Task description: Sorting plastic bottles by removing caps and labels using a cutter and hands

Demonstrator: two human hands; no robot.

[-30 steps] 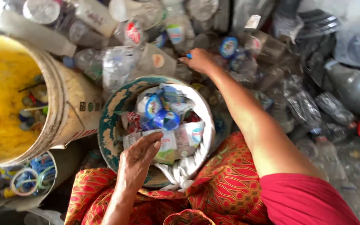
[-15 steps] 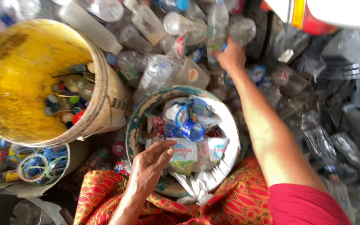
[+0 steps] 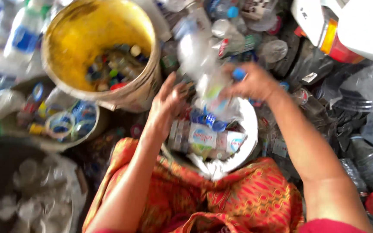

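Note:
My right hand [image 3: 253,82] grips a clear plastic bottle [image 3: 212,88] with a blue cap, held over a round bowl [image 3: 249,144] lined with white cloth and filled with torn labels and blue caps. My left hand [image 3: 167,105] is raised beside the bottle with fingers spread, touching or nearly touching its side. The picture is blurred by motion. A red and orange patterned cloth [image 3: 221,200] covers my lap below the bowl.
A big yellow bucket [image 3: 147,82] holding bottle caps stands at upper left. A smaller tub [image 3: 96,129] of plastic rings and caps sits below it. Heaps of clear bottles lie all around. A white container [image 3: 359,30] is at upper right, a dark sack [image 3: 5,164] at lower left.
My right hand drew back from the bottle pile with a bottle and brought it over the bowl. My left hand lifted off the labels in the bowl toward the bottle.

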